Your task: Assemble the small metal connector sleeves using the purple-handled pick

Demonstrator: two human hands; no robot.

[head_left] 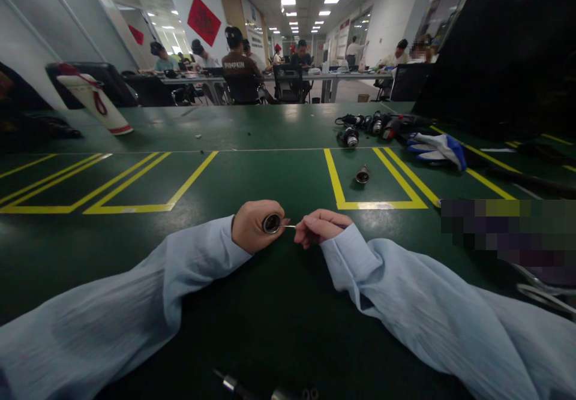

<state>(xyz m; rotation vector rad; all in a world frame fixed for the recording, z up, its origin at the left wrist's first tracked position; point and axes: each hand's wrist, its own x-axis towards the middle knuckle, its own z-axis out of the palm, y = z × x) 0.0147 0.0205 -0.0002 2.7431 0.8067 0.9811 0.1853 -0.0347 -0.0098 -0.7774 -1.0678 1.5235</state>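
Table [265, 175]: two hands [252, 227] [320, 227] (one cylinder [271, 223], one tool [289, 226]).

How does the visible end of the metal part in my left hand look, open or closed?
Open: the metal part in your left hand shows a rim around a dark hollow.

Here's the left hand [249, 227], curled in a closed grip right around the metal cup [271, 223], with its light-blue-sleeved forearm [135, 292] slanting up from well below and left of that cup. And just to the cup's right, there's the right hand [321, 227], thumb and fingers [310, 223] pinched together, its own sleeved forearm [432, 298] angling in from farther right and lower than the cup.
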